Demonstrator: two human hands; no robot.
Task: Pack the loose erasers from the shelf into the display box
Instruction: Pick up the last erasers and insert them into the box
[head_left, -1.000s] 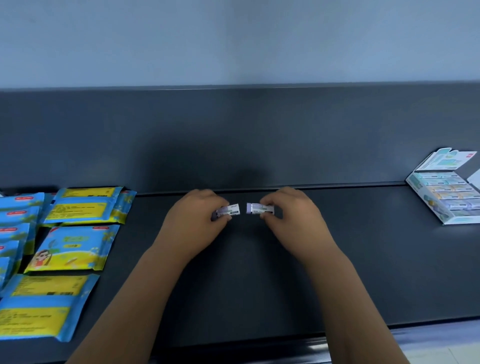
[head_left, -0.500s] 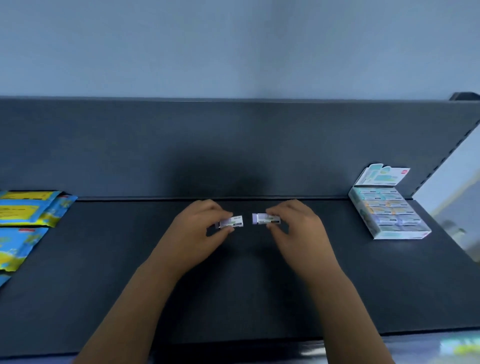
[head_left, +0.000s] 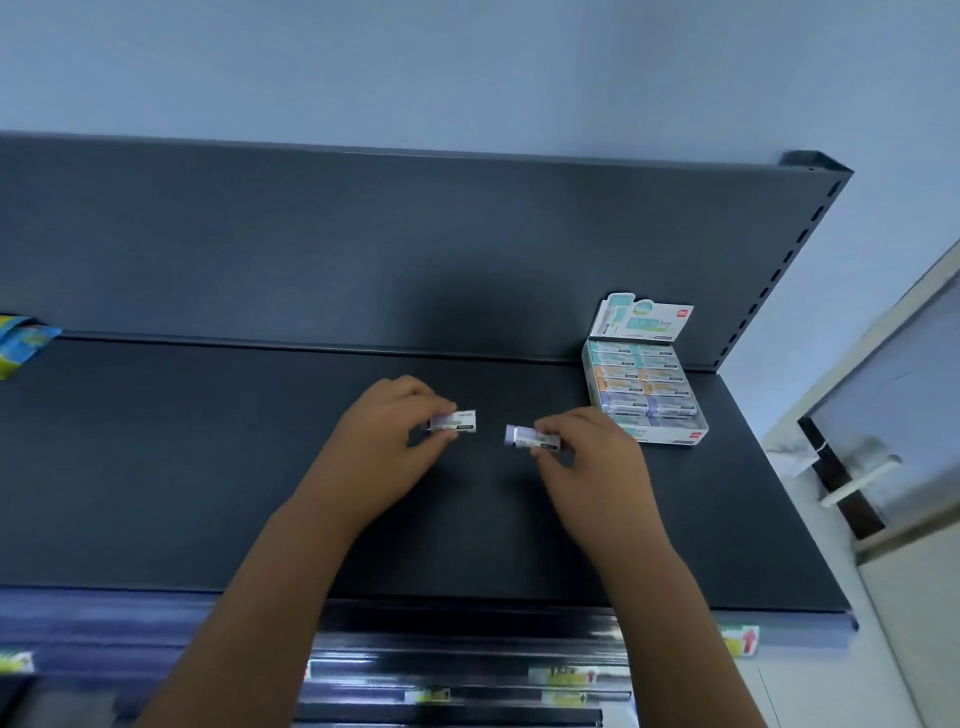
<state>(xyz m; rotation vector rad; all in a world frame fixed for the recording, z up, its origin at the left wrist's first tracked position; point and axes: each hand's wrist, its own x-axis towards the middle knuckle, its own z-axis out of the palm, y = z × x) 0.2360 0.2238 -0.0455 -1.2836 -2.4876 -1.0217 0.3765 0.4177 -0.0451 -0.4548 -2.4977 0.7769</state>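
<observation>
Dark grey metal shelf (head_left: 208, 467) with a matching back panel (head_left: 311, 249). Pale blue wall (head_left: 467, 62) above, door (head_left: 883, 395) far right. Two small purple-and-white sleeved erasers at mid-shelf, ends facing, apart: left hand (head_left: 384, 447) pinches the left eraser (head_left: 457, 421), right hand (head_left: 592, 467) pinches the right eraser (head_left: 524, 436) — each grip narrow, thumb and fingertips. Display box (head_left: 675, 435) back-right, flap upright, rows of erasers inside — near the right hand. Blue-yellow packet (head_left: 21, 343) at the left edge.

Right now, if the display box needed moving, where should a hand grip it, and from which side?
Probably span the display box across its long side walls, from above its near end: the upright lid flap blocks the back, erasers fill the top.
</observation>
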